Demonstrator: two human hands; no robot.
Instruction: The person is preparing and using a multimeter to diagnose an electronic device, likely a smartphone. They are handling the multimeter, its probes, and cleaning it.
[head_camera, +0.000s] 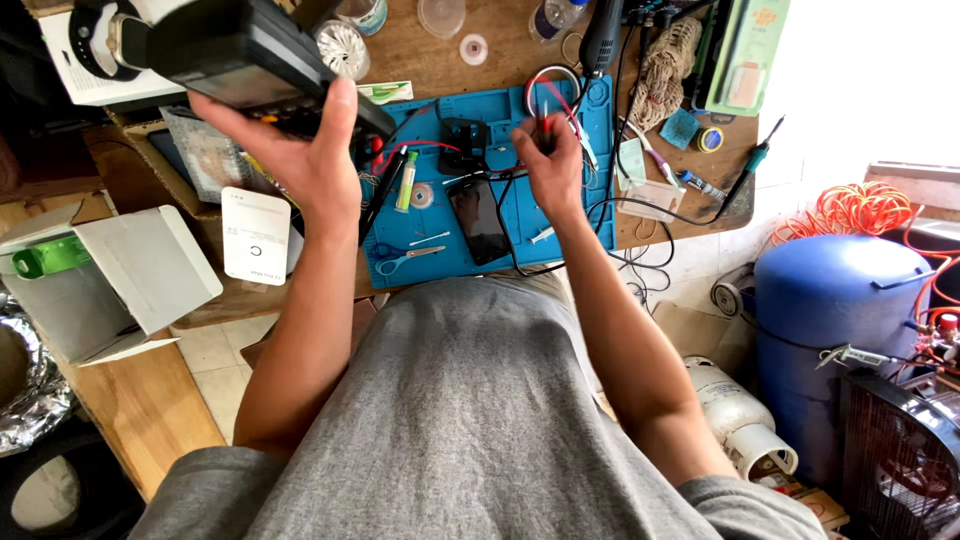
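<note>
Left hand (305, 160) has the chunky black handheld meter (250, 55) lifted off the bench, right hand (550, 160) is pinched shut on red and black probe leads (545, 115) over the blue silicone mat (500, 215), and the dark smartphone (478, 220) lying there looks untouched so far.

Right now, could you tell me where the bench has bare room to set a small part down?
Bare wood lies along the top edge, around the small white disc. The blue mat is free at its lower right, beside the phone. Cables crowd the mat's middle under the right hand.
</note>
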